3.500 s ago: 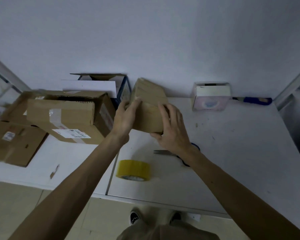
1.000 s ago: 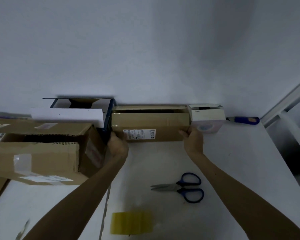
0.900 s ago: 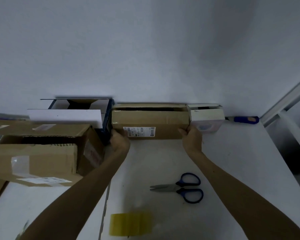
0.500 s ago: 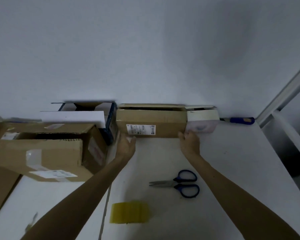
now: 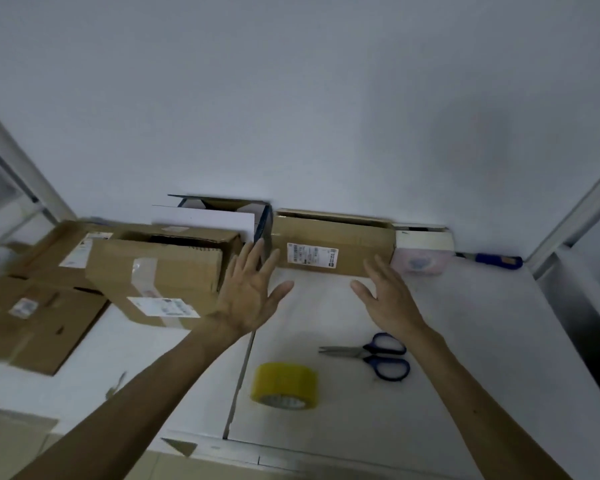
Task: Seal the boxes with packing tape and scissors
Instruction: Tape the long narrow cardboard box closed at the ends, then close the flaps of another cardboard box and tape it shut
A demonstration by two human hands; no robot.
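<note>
1. The left hand (image 5: 250, 292) and right hand (image 5: 388, 299) hover mid-frame, fingers spread, holding nothing.
2. Just beyond them, the long box (image 5: 333, 249) sits against the wall, seemingly parked out of the way.
3. The tape roll (image 5: 284, 381) and scissors (image 5: 371, 355) lie lower centre, handy for the next box.

On the white counter (image 5: 465, 341), the packing tape (image 5: 284, 385) near the front edge was translucent yellow, and the scissors (image 5: 368, 355) had dark blue handles with grey blades. Along the back edge, the long box (image 5: 347, 239) was brown with a white, black-printed label, the small box (image 5: 421, 252) white over pale pink, and the tool (image 5: 496, 261) blue-handled. The big box (image 5: 156, 271) toward the left edge was brown with white labels and a clear tape strip.
</note>
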